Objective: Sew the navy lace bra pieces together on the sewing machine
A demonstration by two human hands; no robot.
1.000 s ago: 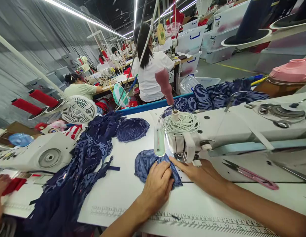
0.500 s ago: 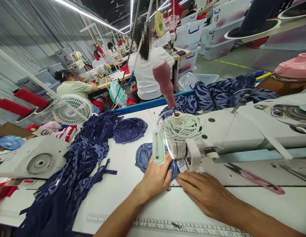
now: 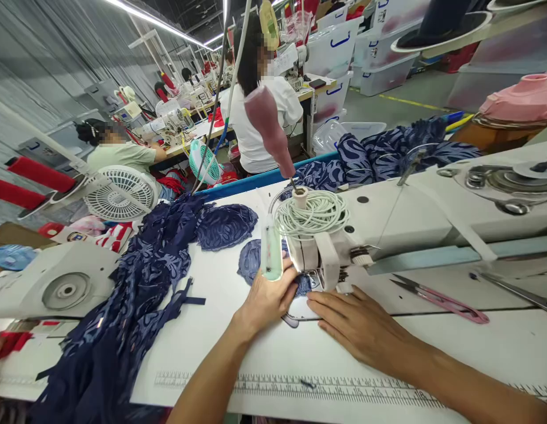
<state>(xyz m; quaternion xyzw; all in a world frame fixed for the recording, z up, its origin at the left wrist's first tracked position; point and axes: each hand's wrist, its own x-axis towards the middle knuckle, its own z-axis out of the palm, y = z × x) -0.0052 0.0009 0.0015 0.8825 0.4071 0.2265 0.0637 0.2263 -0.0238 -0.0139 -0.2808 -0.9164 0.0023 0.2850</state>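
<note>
A navy patterned fabric piece (image 3: 248,262) lies under the sewing machine's head (image 3: 305,252), its edge reaching the presser foot (image 3: 316,280). My left hand (image 3: 268,299) is closed over this piece just left of the foot, thumb and fingers pressed on the cloth. Some of its fingertips are hidden behind a pale green guard (image 3: 272,253). To the right of the foot, my right hand (image 3: 357,323) lies flat with its fingers stretched out, close to the fabric's near edge. The right fingertips partly pass behind machine parts.
Pink-handled thread snips (image 3: 454,305) lie right, beside metal tweezers (image 3: 518,291). A second navy piece (image 3: 226,227) sits beyond my left hand, next to a long navy fabric heap (image 3: 153,277). A printed ruler (image 3: 299,386) runs along the front. Co-workers sit farther back.
My right hand has flattened slightly, its fingers reaching farther beneath the machine head. Less of the fabric shows between my hands. The whole view has shifted a little.
</note>
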